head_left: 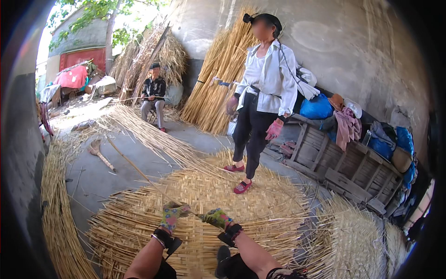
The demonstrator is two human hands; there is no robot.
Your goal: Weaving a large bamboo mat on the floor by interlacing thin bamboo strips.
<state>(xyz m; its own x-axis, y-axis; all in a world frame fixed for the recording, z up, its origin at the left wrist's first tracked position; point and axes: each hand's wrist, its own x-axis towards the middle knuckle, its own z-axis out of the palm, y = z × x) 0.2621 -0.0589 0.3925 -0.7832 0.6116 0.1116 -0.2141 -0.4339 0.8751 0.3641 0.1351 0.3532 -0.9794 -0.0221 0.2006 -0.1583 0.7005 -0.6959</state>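
My left hand (173, 215) and my right hand (216, 217) wear flowered work gloves and are close together, low over a woven reed mat (218, 190). A long, thin reed (132, 162) runs from the upper left down to my hands. The fingers of my left hand are closed round it, and those of my right hand are closed at its near end. Loose, unwoven reed ends stick out along the mat's edges. Beneath my hands lie split strips of the mat, and my dark shoe (222, 262) rests on it.
A person (262, 79) in a white shirt and pink gloves stands on the mat's far part. Another person (154, 93) sits farther back. Reed bundles (220, 79) lean on the wall. A broom (100, 153) and loose reeds (144, 132) lie left; a wooden cart (334, 158) stands right.
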